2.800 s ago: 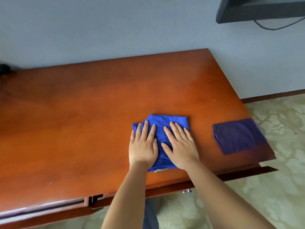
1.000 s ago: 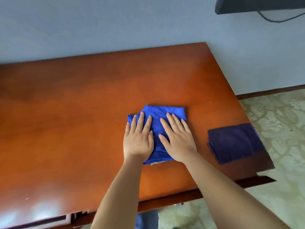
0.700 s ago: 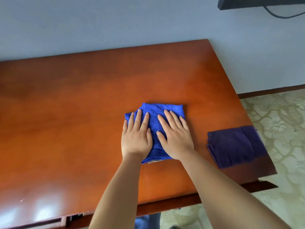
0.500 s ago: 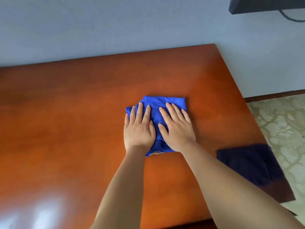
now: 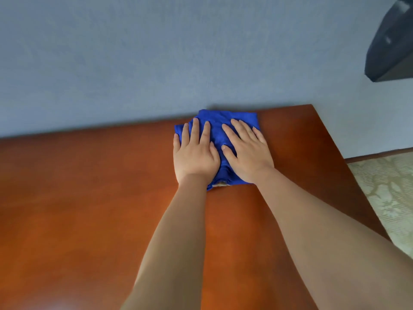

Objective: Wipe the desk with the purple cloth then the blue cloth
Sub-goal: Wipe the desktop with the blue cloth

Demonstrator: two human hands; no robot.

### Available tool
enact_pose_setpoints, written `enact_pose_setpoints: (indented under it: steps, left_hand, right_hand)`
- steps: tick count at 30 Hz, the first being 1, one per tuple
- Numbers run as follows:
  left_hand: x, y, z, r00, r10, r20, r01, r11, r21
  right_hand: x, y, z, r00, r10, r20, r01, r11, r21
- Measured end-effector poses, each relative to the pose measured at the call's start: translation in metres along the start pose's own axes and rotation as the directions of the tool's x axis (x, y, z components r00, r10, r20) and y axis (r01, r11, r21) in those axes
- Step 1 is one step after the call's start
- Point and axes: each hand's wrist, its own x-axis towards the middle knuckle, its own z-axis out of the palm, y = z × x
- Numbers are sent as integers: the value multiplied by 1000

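Blue cloth (image 5: 220, 125) mostly under flat hands (image 5: 223, 153)

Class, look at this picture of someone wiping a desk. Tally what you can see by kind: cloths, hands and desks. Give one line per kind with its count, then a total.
Cloths: 1, the blue cloth
Hands: 2, the left hand and the right hand, both flat on the cloth
Desks: 1, the desk
Total: 4

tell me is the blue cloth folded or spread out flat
Folded. The blue cloth is a compact, layered pad bunched at its near edge, pressed under the flat left hand and right hand at the desk's far edge.
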Motion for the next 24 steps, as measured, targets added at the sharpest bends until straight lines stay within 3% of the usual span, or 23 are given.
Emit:
enact_pose_setpoints:
  steps: [10,24]
  left_hand:
    - [54,5,4,999,19,-44,-19,1000,-9]
    - [-116,37,6,995,77,59,-81,994,73]
  right_hand:
    - [53,20,-2,1000,1,31,0,1000,-23]
    - [-135,15,-1,996,58,61,-60,998,24]
